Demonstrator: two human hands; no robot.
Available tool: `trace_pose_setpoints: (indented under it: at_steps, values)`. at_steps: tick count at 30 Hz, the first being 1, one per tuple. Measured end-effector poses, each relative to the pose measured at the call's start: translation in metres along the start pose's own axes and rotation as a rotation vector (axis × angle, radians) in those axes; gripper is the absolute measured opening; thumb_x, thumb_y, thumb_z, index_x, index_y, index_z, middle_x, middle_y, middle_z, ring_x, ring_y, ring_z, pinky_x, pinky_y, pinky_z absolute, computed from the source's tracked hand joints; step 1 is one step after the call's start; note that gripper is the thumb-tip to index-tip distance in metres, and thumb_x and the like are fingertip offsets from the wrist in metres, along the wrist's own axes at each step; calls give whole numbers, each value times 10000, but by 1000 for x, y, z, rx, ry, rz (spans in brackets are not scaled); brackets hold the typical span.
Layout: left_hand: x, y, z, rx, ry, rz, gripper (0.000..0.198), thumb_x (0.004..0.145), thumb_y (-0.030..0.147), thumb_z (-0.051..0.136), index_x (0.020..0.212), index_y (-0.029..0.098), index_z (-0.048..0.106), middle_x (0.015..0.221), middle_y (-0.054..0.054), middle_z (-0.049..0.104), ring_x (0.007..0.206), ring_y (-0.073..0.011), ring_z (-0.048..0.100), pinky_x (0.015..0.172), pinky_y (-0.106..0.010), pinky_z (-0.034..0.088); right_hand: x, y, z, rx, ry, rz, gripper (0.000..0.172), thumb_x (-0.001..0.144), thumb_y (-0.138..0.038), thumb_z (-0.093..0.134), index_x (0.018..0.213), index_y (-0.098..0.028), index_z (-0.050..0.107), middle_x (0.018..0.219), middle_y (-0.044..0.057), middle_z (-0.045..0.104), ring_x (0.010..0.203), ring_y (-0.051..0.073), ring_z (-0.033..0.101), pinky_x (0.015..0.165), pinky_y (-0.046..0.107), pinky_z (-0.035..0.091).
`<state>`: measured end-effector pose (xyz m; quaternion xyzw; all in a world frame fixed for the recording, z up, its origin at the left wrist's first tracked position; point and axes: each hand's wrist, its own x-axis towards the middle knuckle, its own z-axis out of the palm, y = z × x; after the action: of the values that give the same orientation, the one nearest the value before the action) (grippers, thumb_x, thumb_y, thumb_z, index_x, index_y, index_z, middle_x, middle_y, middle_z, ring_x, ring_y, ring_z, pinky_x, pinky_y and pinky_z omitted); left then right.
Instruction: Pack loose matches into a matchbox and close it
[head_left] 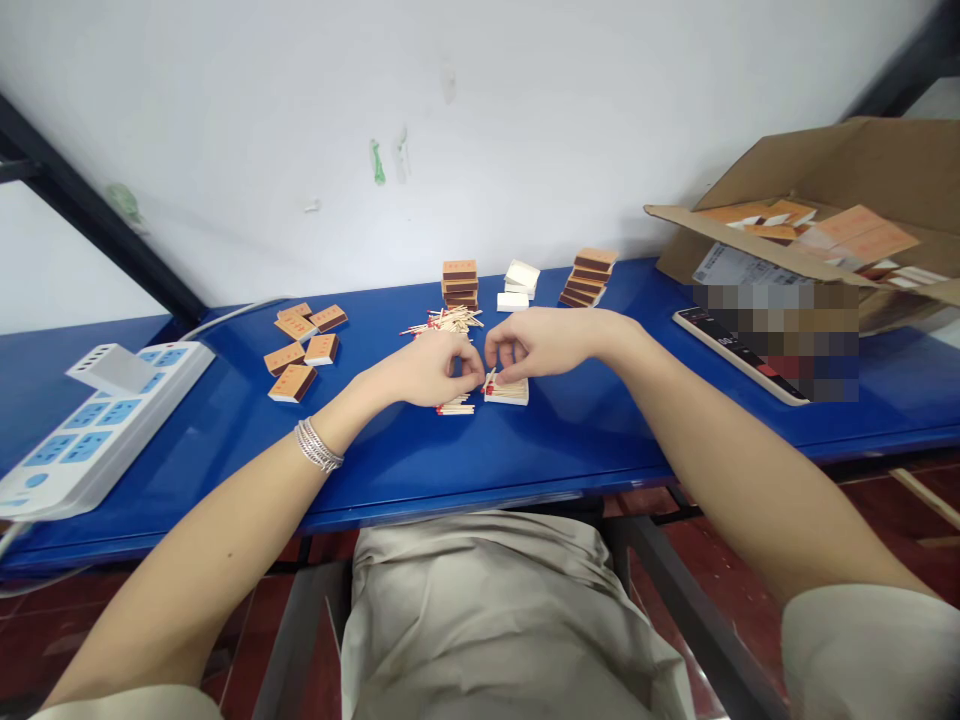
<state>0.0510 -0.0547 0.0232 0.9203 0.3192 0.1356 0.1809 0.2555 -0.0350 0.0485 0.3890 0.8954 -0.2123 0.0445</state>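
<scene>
The person's left hand point(444, 368) is at the centre of the frame, its fingers bent and the thumb and forefinger brought close together at the tips; whether a match is pinched between them cannot be told. The right hand point(541, 342), just to the right of it, curls its fingers loosely, with the thumb lowered over an open matchbox tray point(511, 397). Some matchsticks show at the thumb and fingertips, but whether this hand grips one or only touches them is too small to tell.

The tray lies directly below the right hand, slightly right of the frame's centre, and holds a layer of matches whose red heads show at its left end. A small group of loose matches point(456, 406) lies below the left hand, just left of the tray. A larger match pile point(450, 320) spreads above the left hand, in front of a stack of matchboxes point(459, 284).

White trays point(513, 301) stand to the right of that stack, above the right hand. Scattered matchboxes point(292, 382) lie left of centre on the blue table point(405, 460), and a cardboard box point(720, 225) sits at the upper right.
</scene>
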Motion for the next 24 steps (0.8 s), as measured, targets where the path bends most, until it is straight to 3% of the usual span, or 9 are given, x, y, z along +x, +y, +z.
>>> trace_pose_setpoints:
  at_steps: [6,15,21,24]
  values:
    - [0,2,2,6,-13,-21,193,741,165,581,835,144,748,765,-24,706,588,-95,551,577,-215,421,4,-1,4,4,62,-21,110,744,-256,658,823,-182,677,813,29,723,682,149,613,600,260,405]
    - [0,1,1,-1,-5,-13,182,728,161,598,834,138,744,735,-22,694,572,-97,547,567,-221,423,6,1,6,-4,38,-22,120,743,-252,659,842,-186,682,804,24,716,669,145,604,593,259,398]
    - [0,-1,3,-12,-9,-14,182,738,148,584,835,134,738,792,-35,718,610,-104,578,588,-223,434,7,-2,6,-17,82,-68,231,704,-235,697,929,-192,667,836,18,701,663,133,581,584,253,373]
    - [0,-1,2,-17,-15,-23,186,728,132,582,834,132,735,800,-37,725,618,-108,588,598,-226,442,7,-4,6,-18,94,-84,207,694,-223,695,898,-191,674,840,16,696,657,127,570,587,251,366]
